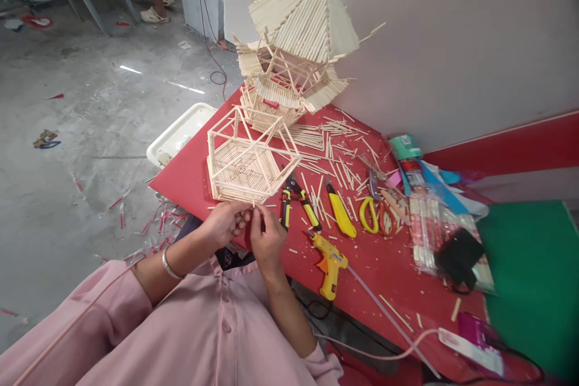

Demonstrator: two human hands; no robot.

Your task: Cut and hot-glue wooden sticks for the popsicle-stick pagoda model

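A hexagonal frame of wooden sticks (244,172), with a base of sticks laid in rings, sits at the table's near left corner. Just at its front edge, my left hand (226,221) is closed, fingers curled in; what they grip is hidden. Close beside it, my right hand (268,236) pinches a short wooden stick (254,205) between thumb and finger. Pliers (299,202) with yellow-black handles lie right of the frame. Near my right hand rests a yellow glue gun (330,262) with its orange light lit.
Behind the frame stands a roofed stick pagoda (298,42). Loose sticks (339,157), a yellow cutter (340,210), scissors (370,215) and packed sticks (425,226) lie on the red table (371,295). A cable (375,354) crosses the front. A white tray (181,129) is at left; a person's feet (156,15) show behind.
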